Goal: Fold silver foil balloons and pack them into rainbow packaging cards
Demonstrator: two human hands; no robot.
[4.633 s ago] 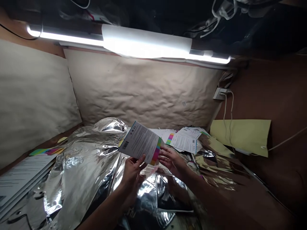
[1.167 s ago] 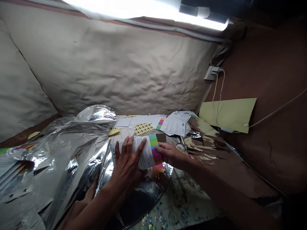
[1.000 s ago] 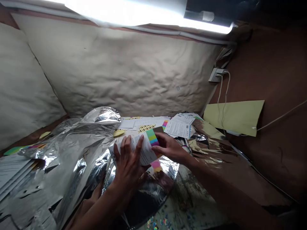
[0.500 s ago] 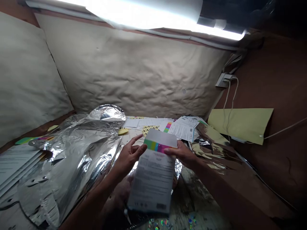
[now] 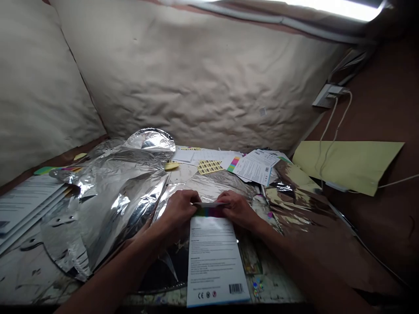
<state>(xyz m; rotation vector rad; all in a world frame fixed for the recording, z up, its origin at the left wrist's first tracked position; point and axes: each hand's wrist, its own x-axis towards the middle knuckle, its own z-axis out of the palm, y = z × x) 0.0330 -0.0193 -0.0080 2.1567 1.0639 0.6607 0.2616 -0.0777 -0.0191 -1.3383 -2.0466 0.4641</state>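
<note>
A flat white printed cardboard box (image 5: 216, 261) with a barcode and a coloured stripe lies low in front of me. Its end flap is bent up at the far end. My left hand (image 5: 183, 205) pinches the flap's left side, fingers curled. At the flap's right side, my right hand (image 5: 236, 209) is closed in the same way. Beneath the hands, shiny silver film (image 5: 209, 187) covers part of the worktop.
Crumpled silver film (image 5: 131, 183) spreads over the left. A stack of printed packages (image 5: 29, 200) is at far left. Behind the hands are a yellow sticker sheet (image 5: 210, 166) and loose printed packages (image 5: 252, 168). Yellow paper (image 5: 353, 165) and cables hang at right.
My left hand has gone from open beside the box to closed on its flap. The box now lies lower and flatter, and its flap is bent. The view has tilted down.
</note>
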